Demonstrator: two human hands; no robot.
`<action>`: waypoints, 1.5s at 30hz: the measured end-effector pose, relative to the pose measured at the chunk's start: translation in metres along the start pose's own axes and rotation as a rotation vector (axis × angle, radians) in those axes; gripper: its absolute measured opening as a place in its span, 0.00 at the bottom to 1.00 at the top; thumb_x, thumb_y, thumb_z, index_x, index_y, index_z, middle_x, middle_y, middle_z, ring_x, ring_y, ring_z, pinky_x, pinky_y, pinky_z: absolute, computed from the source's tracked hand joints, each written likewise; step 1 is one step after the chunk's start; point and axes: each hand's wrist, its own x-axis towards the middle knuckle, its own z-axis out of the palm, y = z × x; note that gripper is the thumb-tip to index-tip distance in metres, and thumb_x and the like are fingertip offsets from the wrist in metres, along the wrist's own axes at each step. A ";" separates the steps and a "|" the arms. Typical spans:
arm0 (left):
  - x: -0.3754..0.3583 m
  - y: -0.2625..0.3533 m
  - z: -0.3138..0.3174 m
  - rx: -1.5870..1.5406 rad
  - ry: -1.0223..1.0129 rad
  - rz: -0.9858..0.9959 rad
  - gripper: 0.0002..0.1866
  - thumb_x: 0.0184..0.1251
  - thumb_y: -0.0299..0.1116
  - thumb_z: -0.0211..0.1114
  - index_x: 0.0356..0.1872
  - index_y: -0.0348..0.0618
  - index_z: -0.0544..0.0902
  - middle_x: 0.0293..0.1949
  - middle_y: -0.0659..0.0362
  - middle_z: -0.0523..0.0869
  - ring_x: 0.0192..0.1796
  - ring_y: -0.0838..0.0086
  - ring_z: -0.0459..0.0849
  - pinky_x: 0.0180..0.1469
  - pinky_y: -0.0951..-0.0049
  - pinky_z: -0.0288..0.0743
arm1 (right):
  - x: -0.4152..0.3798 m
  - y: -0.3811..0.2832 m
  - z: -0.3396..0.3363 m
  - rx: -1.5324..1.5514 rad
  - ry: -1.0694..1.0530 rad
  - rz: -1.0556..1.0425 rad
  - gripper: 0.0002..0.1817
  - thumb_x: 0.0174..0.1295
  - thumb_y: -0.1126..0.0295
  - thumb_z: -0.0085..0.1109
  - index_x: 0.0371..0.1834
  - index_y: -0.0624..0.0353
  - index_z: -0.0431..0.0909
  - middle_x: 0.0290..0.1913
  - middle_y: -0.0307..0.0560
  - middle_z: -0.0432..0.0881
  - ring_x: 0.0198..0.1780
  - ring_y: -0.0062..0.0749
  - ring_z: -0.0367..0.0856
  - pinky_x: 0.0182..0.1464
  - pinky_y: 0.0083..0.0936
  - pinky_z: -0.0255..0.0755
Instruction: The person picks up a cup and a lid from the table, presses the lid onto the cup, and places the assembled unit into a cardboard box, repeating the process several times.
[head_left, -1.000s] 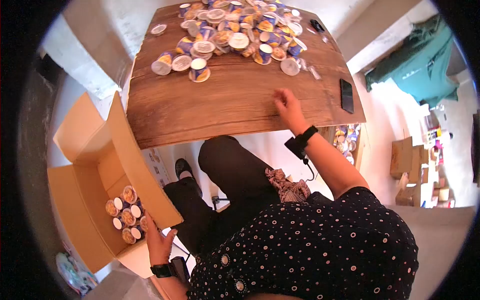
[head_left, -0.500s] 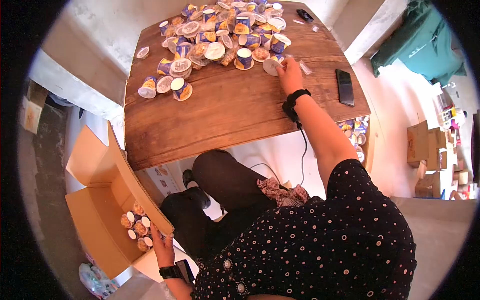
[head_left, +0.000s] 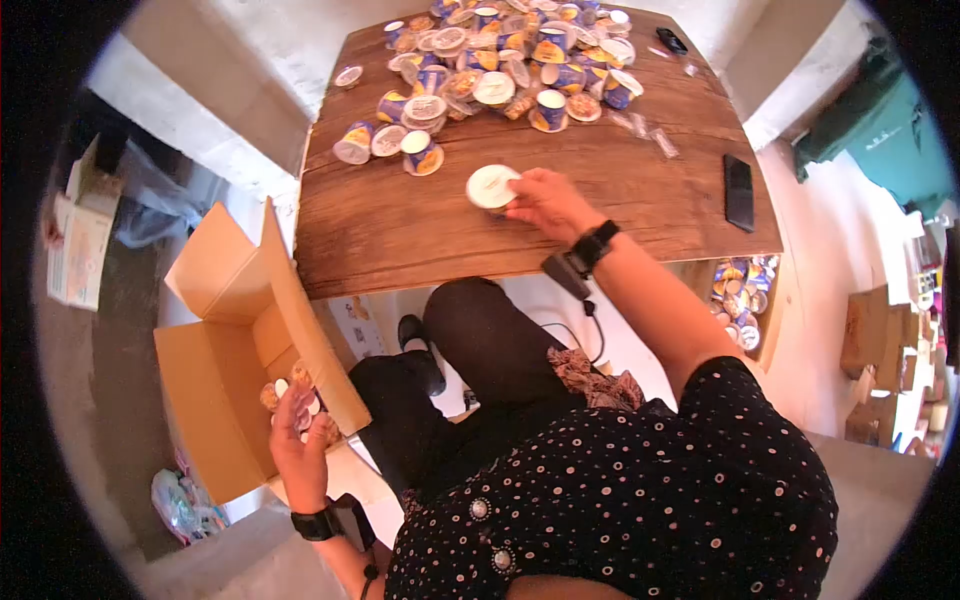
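Note:
My right hand (head_left: 552, 204) is closed on a small lidded cup (head_left: 490, 186), its pale round end facing up, held over the front part of the wooden table (head_left: 380, 240). Most of that cup's side is hidden. At the lower left, my left hand (head_left: 300, 445) is at the opening of a cardboard box (head_left: 215, 385), fingers apart and slightly bent, with nothing visible in them. Several small cups (head_left: 272, 396) lie inside the box, partly hidden behind that hand. Blue-and-yellow cups (head_left: 550, 110) with clear or pale lids form a heap at the table's far side.
A dark phone (head_left: 739, 192) lies near the table's right edge, and a small black object (head_left: 671, 41) at the far right corner. Below the right side, another open box (head_left: 765, 330) holds more cups. A cable (head_left: 598, 330) hangs from my right wrist.
My right hand has come from beside the heap towards me and left, carrying the cup. My left hand has lifted from the box's edge and spread its fingers. The whole view has shifted.

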 end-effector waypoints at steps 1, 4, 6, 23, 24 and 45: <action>0.005 0.009 0.006 -0.012 -0.022 0.005 0.24 0.63 0.24 0.60 0.61 0.36 0.69 0.56 0.52 0.77 0.57 0.68 0.76 0.60 0.68 0.67 | 0.001 0.004 -0.001 -0.064 -0.007 0.042 0.10 0.61 0.71 0.59 0.39 0.66 0.71 0.32 0.46 0.78 0.31 0.29 0.80 0.34 0.24 0.81; 0.020 0.032 0.025 -0.176 -0.066 0.055 0.20 0.64 0.25 0.59 0.58 0.36 0.73 0.50 0.52 0.80 0.52 0.69 0.79 0.57 0.70 0.69 | -0.001 0.014 -0.005 -0.073 0.062 0.009 0.12 0.62 0.68 0.58 0.41 0.65 0.71 0.35 0.48 0.77 0.31 0.28 0.80 0.32 0.24 0.80; 0.028 0.044 0.038 -0.225 -0.114 0.045 0.19 0.64 0.25 0.59 0.57 0.36 0.73 0.50 0.52 0.81 0.51 0.69 0.79 0.57 0.70 0.70 | -0.007 0.003 -0.024 -0.213 0.119 -0.107 0.12 0.62 0.67 0.58 0.41 0.65 0.72 0.35 0.47 0.77 0.32 0.27 0.80 0.30 0.23 0.79; 0.046 0.054 0.109 -0.432 -0.349 -0.042 0.13 0.66 0.23 0.55 0.51 0.35 0.76 0.43 0.53 0.83 0.44 0.72 0.82 0.51 0.74 0.73 | 0.013 -0.088 -0.268 -1.821 0.978 -0.421 0.20 0.57 0.56 0.60 0.38 0.65 0.79 0.33 0.59 0.82 0.35 0.46 0.82 0.39 0.40 0.75; 0.049 0.052 0.109 -0.452 -0.343 -0.064 0.13 0.67 0.23 0.55 0.51 0.35 0.76 0.43 0.53 0.83 0.44 0.72 0.82 0.50 0.74 0.74 | 0.008 -0.089 -0.259 -1.821 0.973 -0.427 0.20 0.57 0.56 0.60 0.38 0.65 0.79 0.33 0.59 0.82 0.35 0.46 0.82 0.39 0.40 0.75; 0.078 0.065 0.185 -0.998 -0.329 -0.369 0.14 0.70 0.31 0.54 0.52 0.33 0.72 0.42 0.48 0.82 0.39 0.68 0.84 0.42 0.71 0.80 | -0.086 -0.017 0.046 -1.308 -0.264 -0.919 0.07 0.55 0.70 0.58 0.35 0.57 0.72 0.30 0.48 0.78 0.32 0.47 0.79 0.31 0.35 0.72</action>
